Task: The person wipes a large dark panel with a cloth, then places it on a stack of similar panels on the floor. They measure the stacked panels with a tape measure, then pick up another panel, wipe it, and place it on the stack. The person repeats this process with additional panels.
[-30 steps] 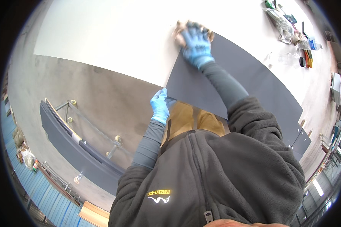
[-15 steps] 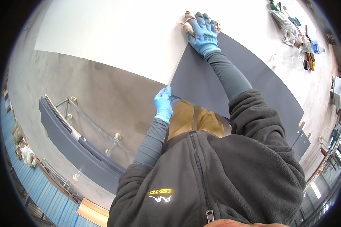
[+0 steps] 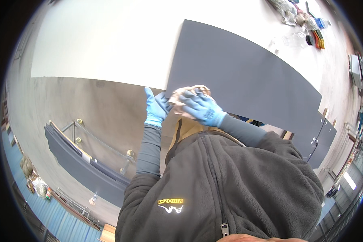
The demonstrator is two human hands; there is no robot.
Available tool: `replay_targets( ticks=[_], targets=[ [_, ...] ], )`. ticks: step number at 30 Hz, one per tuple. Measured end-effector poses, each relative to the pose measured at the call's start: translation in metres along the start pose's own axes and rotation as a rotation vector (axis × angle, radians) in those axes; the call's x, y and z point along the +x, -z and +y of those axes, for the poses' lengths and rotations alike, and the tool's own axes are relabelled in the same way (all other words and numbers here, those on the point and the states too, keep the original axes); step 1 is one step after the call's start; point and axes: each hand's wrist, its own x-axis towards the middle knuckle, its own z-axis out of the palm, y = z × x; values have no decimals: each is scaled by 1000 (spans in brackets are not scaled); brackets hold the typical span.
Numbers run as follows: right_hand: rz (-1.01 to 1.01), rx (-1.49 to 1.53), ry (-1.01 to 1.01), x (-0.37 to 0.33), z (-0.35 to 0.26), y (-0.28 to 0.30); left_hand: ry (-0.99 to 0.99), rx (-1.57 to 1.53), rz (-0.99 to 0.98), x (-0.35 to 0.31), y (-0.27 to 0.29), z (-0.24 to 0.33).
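A large dark grey panel (image 3: 246,64) lies flat on a white worktop (image 3: 105,44), its near edge close to my body. My right hand (image 3: 203,109), in a blue work glove, presses a crumpled beige rag (image 3: 189,93) at the panel's near left corner. The fingers spread over the rag, which bunches up around them. Beside that corner is my left hand (image 3: 155,108), also gloved in blue. Its thumb points up, apart from the fingers, and the fingertips reach the panel's corner next to the rag.
Lower left, a wheeled metal rack (image 3: 105,141) stands beside several stacked dark grey panels (image 3: 80,161). At the far right of the worktop lie a clear plastic bottle (image 3: 294,39), orange-handled tools (image 3: 318,39) and plastic bags (image 3: 286,12). Another dark panel (image 3: 324,137) adjoins at the right.
My right hand has pulled the rag from the panel's far left corner back to the near one. My left hand has shifted slightly left, its thumb lifting off the panel's corner.
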Motion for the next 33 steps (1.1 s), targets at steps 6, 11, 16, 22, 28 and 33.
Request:
replay_targets(
  ticks=[6,11,16,22,28,33],
  targets=[
    [35,-294,-566,-228,6,54,-115,128,134,7,-5,-14],
    [103,-325,-778,-263,8,41,-166,219,161,11,-1,-16],
    [119,-35,-306,-66,6,-14,-258,346,237,14,5,-21],
    [321,71,-282,100,16,-11,-186,97,284,20,10,-25],
    [197,-181,-432,-21,61,20,-267,389,264,22,7,-25],
    [337,-457,-988,-273,106,58,-260,422,351,27,-1,-18]
  ],
)
